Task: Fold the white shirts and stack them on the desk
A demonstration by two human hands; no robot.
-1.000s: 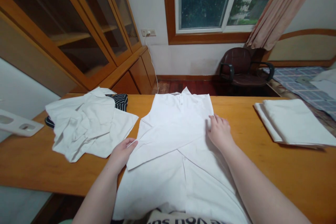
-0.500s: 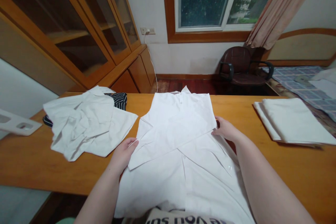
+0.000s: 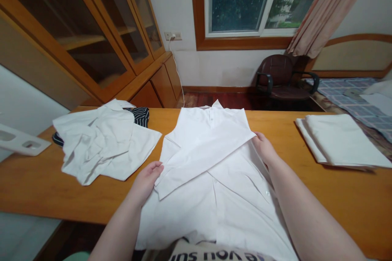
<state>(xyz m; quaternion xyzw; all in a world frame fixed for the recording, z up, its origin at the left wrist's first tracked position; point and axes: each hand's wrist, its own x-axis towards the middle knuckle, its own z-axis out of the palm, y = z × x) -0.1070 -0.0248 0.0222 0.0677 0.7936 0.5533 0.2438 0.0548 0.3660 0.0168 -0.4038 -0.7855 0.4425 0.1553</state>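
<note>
A white button-up shirt (image 3: 211, 130) lies spread on the wooden table, its collar at the far edge and its hem toward my body. Both sleeves are folded across its front. My left hand (image 3: 151, 173) pinches the shirt's left edge, near the end of one sleeve. At the opposite side my right hand (image 3: 261, 144) grips the other edge by the fold of a sleeve, with some fingertips hidden under the cloth.
On the left of the table (image 3: 27, 187) lies a crumpled white garment (image 3: 104, 142) over a black striped cloth (image 3: 141, 116). Folded white cloth (image 3: 343, 138) rests at the right. A white plastic piece (image 3: 23, 140) juts in at far left. An armchair (image 3: 278, 75) stands beyond.
My right hand has moved slightly up and outward, drawing the folded sleeve at that side further out. My left hand has shifted a little to the right, and the sleeve end beside it has moved too.
</note>
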